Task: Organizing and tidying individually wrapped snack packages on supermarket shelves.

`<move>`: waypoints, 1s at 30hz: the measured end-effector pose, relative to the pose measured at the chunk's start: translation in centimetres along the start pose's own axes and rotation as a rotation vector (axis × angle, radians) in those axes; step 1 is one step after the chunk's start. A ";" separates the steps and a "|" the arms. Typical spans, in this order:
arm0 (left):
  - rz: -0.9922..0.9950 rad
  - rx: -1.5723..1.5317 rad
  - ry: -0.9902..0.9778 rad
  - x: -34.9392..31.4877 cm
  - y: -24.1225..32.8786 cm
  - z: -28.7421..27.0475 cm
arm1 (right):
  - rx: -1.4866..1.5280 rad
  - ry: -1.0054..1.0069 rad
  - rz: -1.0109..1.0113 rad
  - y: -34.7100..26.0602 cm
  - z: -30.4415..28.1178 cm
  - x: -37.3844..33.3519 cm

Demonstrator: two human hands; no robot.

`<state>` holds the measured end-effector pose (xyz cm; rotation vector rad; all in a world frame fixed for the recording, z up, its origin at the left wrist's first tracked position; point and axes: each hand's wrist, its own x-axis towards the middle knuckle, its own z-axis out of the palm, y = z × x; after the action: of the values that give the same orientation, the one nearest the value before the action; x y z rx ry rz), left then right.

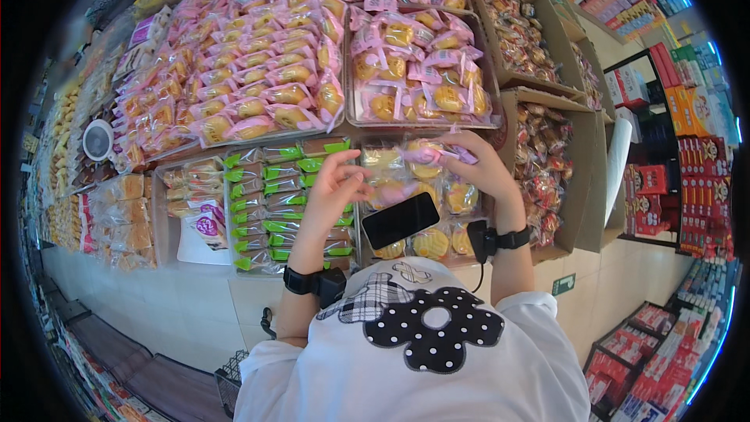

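Note:
My right hand (478,164) grips the pink end of a wrapped pastry (423,151), a round yellow one in clear-and-pink plastic. Beside it on the left, my left hand (337,186) is half curled with its fingers apart, and nothing shows in it. Under and between both hands is a clear bin of round yellow pastries in clear wrappers (431,244). A black phone (401,220) is in front of that bin's pastries, tilted, close to my chest. Another pink-wrapped pastry (391,194) sits just above the phone.
Left of the bin stands a tray of brown bars in green-ended wrappers (286,199). Beyond my hands are trays of pink-wrapped pastries (266,86) and a second such tray (422,70). Cardboard boxes of small wrapped snacks (539,164) flank the right side. A dark bench (168,383) is at lower left.

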<state>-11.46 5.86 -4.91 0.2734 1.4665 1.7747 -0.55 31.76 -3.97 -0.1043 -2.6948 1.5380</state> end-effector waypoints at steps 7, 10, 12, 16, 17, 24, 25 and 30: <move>-0.019 0.111 -0.048 0.5 -1.1 -0.4 | -0.002 0.135 0.149 0.9 0.6 -3.1; 0.007 0.148 -0.029 1.0 -0.9 -0.3 | 0.003 0.463 0.155 0.5 -0.3 -1.4; 0.231 0.373 -0.045 2.2 0.1 0.1 | -0.144 0.508 0.091 0.7 -1.6 0.6; 0.453 0.661 -0.053 6.0 3.9 4.2 | -0.502 0.485 0.065 3.0 -2.0 5.1; 0.466 0.666 -0.055 7.7 3.9 4.6 | -0.614 0.372 0.161 3.7 -1.7 6.0; 0.606 1.258 -0.052 16.2 -1.4 5.8 | -0.714 0.124 0.500 4.0 -1.2 9.1; 0.477 1.322 0.006 15.8 -1.3 7.1 | -0.692 0.147 0.487 4.1 -1.2 8.9; 0.231 1.318 0.065 16.8 -1.1 7.7 | -0.677 0.171 0.463 4.0 -1.4 9.0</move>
<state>-17.27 23.02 -8.85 1.0599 2.5313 0.6929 -9.25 35.67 -6.70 -0.8768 -3.0387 0.5412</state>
